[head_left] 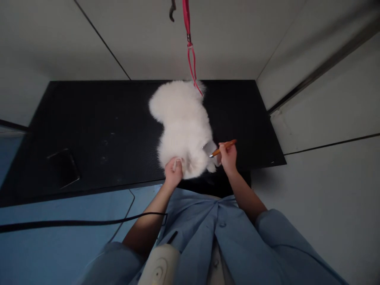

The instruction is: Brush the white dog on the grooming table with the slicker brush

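Observation:
A fluffy white dog [184, 122] is on the black table, its far end by the pink loop and its near end close to my body. My left hand [173, 172] is closed at the near edge of the coat, and a small pale tuft shows between the fingers. My right hand [228, 157] grips the orange-brown handle of a slicker brush [227, 145]. The brush's pale, flat head lies against the fur on the dog's near right side. Its bristles are hidden.
A pink leash [187, 21] hangs down to the dog's far end, beside a metal hook [172, 11]. On the left of the black table [89, 107] lies a dark rectangular object [69, 168]. A white device [162, 264] is before my chest; a black cable [89, 223] crosses from the left.

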Demonstrator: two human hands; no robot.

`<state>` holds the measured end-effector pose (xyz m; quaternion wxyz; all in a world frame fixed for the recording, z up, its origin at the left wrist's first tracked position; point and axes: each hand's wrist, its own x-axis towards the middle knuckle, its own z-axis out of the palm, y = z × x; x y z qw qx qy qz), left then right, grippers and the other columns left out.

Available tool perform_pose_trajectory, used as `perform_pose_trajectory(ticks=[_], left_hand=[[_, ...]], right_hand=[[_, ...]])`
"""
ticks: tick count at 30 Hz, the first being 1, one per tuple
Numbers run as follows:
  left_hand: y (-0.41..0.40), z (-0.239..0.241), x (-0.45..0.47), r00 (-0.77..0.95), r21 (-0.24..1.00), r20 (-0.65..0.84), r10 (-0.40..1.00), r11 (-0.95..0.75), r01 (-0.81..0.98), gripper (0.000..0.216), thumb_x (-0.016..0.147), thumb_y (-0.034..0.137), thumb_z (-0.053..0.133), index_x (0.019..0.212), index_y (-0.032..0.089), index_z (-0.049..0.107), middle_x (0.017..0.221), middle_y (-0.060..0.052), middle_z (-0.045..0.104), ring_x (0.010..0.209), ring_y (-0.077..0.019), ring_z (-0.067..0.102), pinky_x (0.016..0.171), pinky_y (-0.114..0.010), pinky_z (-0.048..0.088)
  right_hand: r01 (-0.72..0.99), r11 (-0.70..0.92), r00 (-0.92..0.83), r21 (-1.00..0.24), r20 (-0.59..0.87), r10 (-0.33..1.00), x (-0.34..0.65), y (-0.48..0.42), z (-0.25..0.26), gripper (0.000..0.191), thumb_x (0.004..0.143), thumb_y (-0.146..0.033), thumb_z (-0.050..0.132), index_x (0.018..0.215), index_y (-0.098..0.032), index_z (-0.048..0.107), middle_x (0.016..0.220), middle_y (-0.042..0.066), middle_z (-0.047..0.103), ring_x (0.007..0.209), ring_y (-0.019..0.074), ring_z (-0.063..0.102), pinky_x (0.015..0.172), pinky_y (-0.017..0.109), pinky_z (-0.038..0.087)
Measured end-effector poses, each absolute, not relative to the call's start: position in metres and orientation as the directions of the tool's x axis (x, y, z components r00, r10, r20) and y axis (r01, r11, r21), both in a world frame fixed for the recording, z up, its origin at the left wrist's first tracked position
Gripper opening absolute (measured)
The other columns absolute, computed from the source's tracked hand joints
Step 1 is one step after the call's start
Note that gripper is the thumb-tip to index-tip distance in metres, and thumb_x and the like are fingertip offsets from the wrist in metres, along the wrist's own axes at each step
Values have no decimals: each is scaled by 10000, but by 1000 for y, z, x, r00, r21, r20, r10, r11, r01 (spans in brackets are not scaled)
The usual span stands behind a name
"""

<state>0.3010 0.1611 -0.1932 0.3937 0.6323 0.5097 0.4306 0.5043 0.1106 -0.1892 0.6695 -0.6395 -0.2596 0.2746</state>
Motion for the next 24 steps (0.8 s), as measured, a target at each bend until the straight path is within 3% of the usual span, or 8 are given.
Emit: perform_pose_trajectory(ticks=[2, 6, 11, 15, 19, 24], left_hand=[[167, -191, 299, 161, 918, 160, 974, -207, 338, 421, 845, 504, 486, 574, 184, 522, 533, 0, 494, 544, -128, 478, 548, -234, 421], [177, -193, 293, 265, 888, 157, 951, -254, 385, 335, 791, 435, 525, 596, 169, 582, 553, -9, 543, 557, -131, 509, 559, -235, 439], [186, -193, 288, 365, 879, 102, 925, -256, 402, 253, 685, 412, 625, 631, 165, 616, 608, -20, 605, 597, -143, 551, 610, -246, 475], [191, -188, 285, 413, 877, 41, 910, -231, 421, 264, 666, 417, 633, 585, 171, 577, 565, -8, 566, 558, -130, 505, 568, -239, 449], [193, -186, 283, 452, 882, 37, 891, -242, 405, 225, 647, 391, 623, 622, 169, 605, 588, -15, 590, 563, -135, 516, 568, -247, 457], [191, -188, 282, 449, 874, 49, 892, -256, 413, 251, 664, 403, 631, 580, 172, 583, 546, -4, 557, 524, -121, 483, 522, -232, 429]], right_hand=[[-1, 83, 762, -997, 53, 646, 502, 106, -189, 257, 799, -434, 614, 884, -214, 512, 880, 31, 647, 794, 164, 628, 765, 321, 518], [-36, 10, 604, -999, -13, 797, 491, 97, -189, 243, 780, -416, 633, 858, -205, 542, 818, 33, 657, 714, 168, 624, 685, 315, 521], [18, 51, 781, -999, 46, 623, 487, 92, -188, 222, 816, -413, 595, 889, -213, 534, 881, 33, 656, 778, 164, 631, 737, 316, 524], [-74, 19, 648, -997, -33, 761, 481, 88, -190, 256, 782, -441, 629, 869, -215, 545, 818, 17, 660, 714, 164, 629, 683, 310, 528], [-52, 31, 831, -998, -26, 556, 480, 87, -189, 254, 788, -442, 615, 875, -217, 532, 852, 21, 654, 778, 165, 633, 746, 317, 529], [-141, 14, 687, -990, -87, 721, 471, 83, -190, 267, 766, -453, 639, 857, -221, 542, 835, 24, 666, 741, 178, 633, 704, 323, 529]])
